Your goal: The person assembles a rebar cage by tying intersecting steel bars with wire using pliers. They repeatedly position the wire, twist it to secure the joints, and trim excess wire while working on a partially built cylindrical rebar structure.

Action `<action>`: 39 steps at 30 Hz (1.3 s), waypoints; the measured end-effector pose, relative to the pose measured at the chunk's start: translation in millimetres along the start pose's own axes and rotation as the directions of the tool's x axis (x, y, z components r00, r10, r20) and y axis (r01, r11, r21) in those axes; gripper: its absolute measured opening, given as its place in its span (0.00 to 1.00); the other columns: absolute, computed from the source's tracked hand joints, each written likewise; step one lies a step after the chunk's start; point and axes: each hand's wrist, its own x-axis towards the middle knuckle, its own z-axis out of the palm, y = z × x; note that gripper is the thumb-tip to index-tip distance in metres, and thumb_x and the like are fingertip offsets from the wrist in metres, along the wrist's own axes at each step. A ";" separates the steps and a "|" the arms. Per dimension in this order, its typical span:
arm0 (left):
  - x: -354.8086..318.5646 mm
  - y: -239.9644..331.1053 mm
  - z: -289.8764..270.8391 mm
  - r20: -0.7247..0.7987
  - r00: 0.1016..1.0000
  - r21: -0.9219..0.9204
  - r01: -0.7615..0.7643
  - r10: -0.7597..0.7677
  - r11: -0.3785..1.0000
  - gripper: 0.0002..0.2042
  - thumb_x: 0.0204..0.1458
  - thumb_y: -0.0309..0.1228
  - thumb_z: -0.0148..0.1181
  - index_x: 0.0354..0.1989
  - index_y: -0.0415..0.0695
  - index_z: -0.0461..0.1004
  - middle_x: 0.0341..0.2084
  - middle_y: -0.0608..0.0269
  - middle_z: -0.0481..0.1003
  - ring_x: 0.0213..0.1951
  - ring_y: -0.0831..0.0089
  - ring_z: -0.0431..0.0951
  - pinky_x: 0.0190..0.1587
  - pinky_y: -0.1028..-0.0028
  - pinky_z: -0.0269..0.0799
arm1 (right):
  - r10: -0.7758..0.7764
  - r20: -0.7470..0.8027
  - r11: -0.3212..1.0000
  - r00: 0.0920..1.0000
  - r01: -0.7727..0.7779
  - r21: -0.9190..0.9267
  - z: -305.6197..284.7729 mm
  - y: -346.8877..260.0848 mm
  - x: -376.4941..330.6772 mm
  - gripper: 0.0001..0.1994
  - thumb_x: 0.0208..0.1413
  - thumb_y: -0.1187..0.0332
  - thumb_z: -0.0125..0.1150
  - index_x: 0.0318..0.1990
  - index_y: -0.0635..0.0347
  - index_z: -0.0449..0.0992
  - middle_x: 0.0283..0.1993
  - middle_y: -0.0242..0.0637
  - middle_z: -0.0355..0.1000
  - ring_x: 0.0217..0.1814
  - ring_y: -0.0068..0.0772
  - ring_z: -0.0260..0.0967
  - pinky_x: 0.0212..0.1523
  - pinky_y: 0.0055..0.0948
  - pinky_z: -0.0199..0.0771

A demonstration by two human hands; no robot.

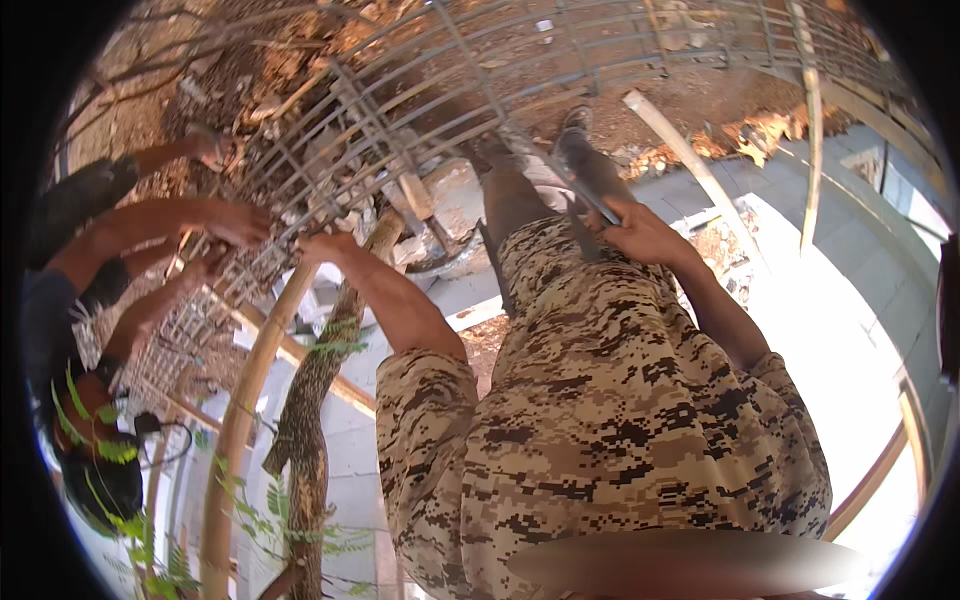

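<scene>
A long cage of grey steel rebar (455, 130) curves across the top and down the left side. My left hand (330, 247) is closed at the cage's near edge, its fingers curled at a rebar there; the fingertips are partly hidden. In front of my waist, my right hand (640, 232) is wrapped around the near end of a straight grey metal bar (565, 175), which slants away to the far left. Just left of my left hand, a co-worker's hand (240, 222) rests on the cage, with the other hand (205, 265) below it.
A tree trunk (303, 440) and a pale wooden pole (240, 430) rise at the left. Broken concrete (450, 200) lies under the cage. A plank (690, 160) leans at the right, near another upright pole (812, 150). Another person's foot (212, 148) stands at the far left.
</scene>
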 end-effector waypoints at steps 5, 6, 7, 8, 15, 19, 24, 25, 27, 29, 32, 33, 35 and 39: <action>-107.3 -11.3 -7.2 -0.219 0.969 -0.132 0.087 -0.115 0.987 0.31 0.67 0.50 0.33 0.73 0.49 0.40 0.70 0.51 0.53 0.65 0.49 0.63 0.62 0.50 0.62 | -0.424 0.089 0.894 0.901 0.432 -0.116 -45.1 31.6 10.7 0.14 0.48 0.77 0.50 0.44 0.62 0.71 0.42 0.44 0.66 0.46 0.42 0.68 0.50 0.33 0.68; -129.7 -17.1 -1.2 -0.248 0.960 -0.141 0.099 -0.132 0.985 0.30 0.67 0.48 0.35 0.73 0.47 0.41 0.69 0.49 0.55 0.63 0.49 0.66 0.60 0.51 0.65 | -0.481 0.140 0.851 0.866 0.499 -0.161 -44.1 24.9 26.4 0.14 0.48 0.77 0.50 0.45 0.62 0.72 0.43 0.46 0.66 0.47 0.44 0.68 0.51 0.34 0.68; -155.6 -27.2 4.4 -0.210 0.957 -0.128 0.176 -0.200 0.976 0.30 0.67 0.46 0.39 0.71 0.45 0.44 0.66 0.47 0.59 0.60 0.50 0.69 0.57 0.53 0.68 | -0.538 0.189 0.801 0.821 0.568 -0.187 -36.2 14.8 39.2 0.15 0.48 0.76 0.50 0.45 0.62 0.72 0.44 0.48 0.66 0.47 0.46 0.68 0.51 0.35 0.68; -179.3 -37.7 8.6 -0.173 0.948 -0.113 0.252 -0.269 0.961 0.29 0.66 0.45 0.42 0.70 0.42 0.47 0.63 0.46 0.63 0.57 0.52 0.73 0.54 0.55 0.70 | -0.504 0.278 0.781 0.818 0.569 -0.258 -25.9 -0.9 59.6 0.16 0.50 0.73 0.51 0.47 0.61 0.72 0.44 0.50 0.67 0.48 0.50 0.68 0.52 0.39 0.69; -344.9 -137.3 -63.3 0.070 0.897 0.451 0.363 -0.437 0.815 0.22 0.62 0.43 0.54 0.54 0.36 0.70 0.40 0.57 0.78 0.38 0.70 0.80 0.31 0.74 0.69 | -0.558 0.451 0.523 0.696 0.718 -0.460 128.2 -105.7 146.9 0.22 0.55 0.63 0.54 0.58 0.55 0.73 0.48 0.56 0.69 0.49 0.58 0.72 0.51 0.50 0.72; -397.4 -161.2 -115.0 -0.221 0.768 0.298 0.641 -0.602 0.708 0.22 0.62 0.43 0.53 0.55 0.36 0.68 0.42 0.57 0.78 0.38 0.68 0.80 0.33 0.71 0.70 | -0.594 0.454 0.484 0.664 0.746 -0.458 163.7 -126.6 168.5 0.19 0.54 0.65 0.55 0.53 0.55 0.75 0.46 0.53 0.69 0.46 0.57 0.72 0.46 0.50 0.73; -417.1 -149.8 -135.4 -0.341 0.715 0.129 0.679 -0.610 0.723 0.23 0.65 0.44 0.47 0.59 0.39 0.64 0.48 0.52 0.77 0.43 0.63 0.81 0.38 0.64 0.73 | -0.531 0.509 0.505 0.677 0.736 -0.452 179.3 -114.5 156.6 0.18 0.53 0.66 0.55 0.51 0.54 0.77 0.44 0.52 0.69 0.44 0.57 0.74 0.44 0.50 0.75; -416.5 -146.7 -134.1 -0.337 0.703 0.127 0.693 -0.626 0.709 0.23 0.65 0.44 0.47 0.60 0.39 0.64 0.48 0.52 0.77 0.44 0.63 0.81 0.39 0.64 0.73 | -0.641 0.491 0.450 0.590 0.807 -0.382 181.1 -111.8 155.5 0.18 0.52 0.67 0.56 0.51 0.54 0.77 0.44 0.52 0.69 0.43 0.57 0.74 0.43 0.51 0.75; -409.6 -142.2 -128.1 -0.316 0.698 0.127 0.702 -0.642 0.701 0.23 0.65 0.44 0.48 0.60 0.39 0.64 0.48 0.53 0.77 0.44 0.63 0.81 0.40 0.64 0.73 | -0.598 0.453 0.483 0.661 0.748 -0.455 179.8 -106.0 156.8 0.19 0.51 0.67 0.56 0.51 0.54 0.77 0.45 0.52 0.69 0.43 0.56 0.74 0.43 0.50 0.75; -401.8 -139.3 -119.4 -0.282 0.712 0.132 0.692 -0.643 0.709 0.23 0.65 0.44 0.48 0.60 0.40 0.64 0.49 0.53 0.78 0.45 0.64 0.80 0.41 0.65 0.73 | -0.461 0.406 0.559 0.789 0.614 -0.557 173.4 -102.5 162.8 0.20 0.49 0.67 0.57 0.52 0.52 0.77 0.46 0.53 0.69 0.43 0.55 0.75 0.43 0.49 0.75; -390.0 -133.1 -108.1 -0.206 0.793 0.136 0.603 -0.573 0.786 0.22 0.65 0.44 0.49 0.59 0.39 0.65 0.49 0.54 0.77 0.45 0.65 0.80 0.42 0.65 0.73 | -0.344 0.408 0.480 0.846 0.532 -0.697 157.2 -93.4 164.7 0.21 0.48 0.67 0.58 0.53 0.52 0.77 0.47 0.54 0.69 0.44 0.55 0.75 0.45 0.48 0.74; -387.5 -129.7 -106.6 -0.240 0.784 0.172 0.614 -0.572 0.770 0.22 0.64 0.44 0.49 0.58 0.38 0.66 0.48 0.55 0.78 0.44 0.65 0.80 0.43 0.64 0.73 | -0.312 0.457 0.491 0.833 0.553 -0.673 155.3 -86.9 158.5 0.21 0.47 0.67 0.59 0.52 0.53 0.78 0.47 0.54 0.68 0.46 0.55 0.74 0.46 0.48 0.74; -382.0 -124.7 -103.0 -0.222 0.783 0.202 0.620 -0.582 0.758 0.22 0.64 0.44 0.49 0.57 0.38 0.66 0.47 0.55 0.78 0.44 0.65 0.80 0.43 0.64 0.73 | -0.408 0.459 0.555 0.789 0.614 -0.562 157.7 -80.2 149.3 0.22 0.47 0.67 0.60 0.53 0.53 0.78 0.46 0.52 0.69 0.46 0.54 0.74 0.46 0.47 0.74; -376.9 -123.4 -101.5 -0.189 0.774 0.218 0.633 -0.604 0.743 0.24 0.64 0.44 0.50 0.58 0.37 0.66 0.46 0.55 0.78 0.44 0.65 0.80 0.43 0.63 0.72 | -0.547 0.379 0.550 0.746 0.662 -0.509 172.0 -82.4 156.4 0.21 0.48 0.67 0.59 0.53 0.53 0.78 0.45 0.52 0.69 0.46 0.54 0.74 0.47 0.47 0.74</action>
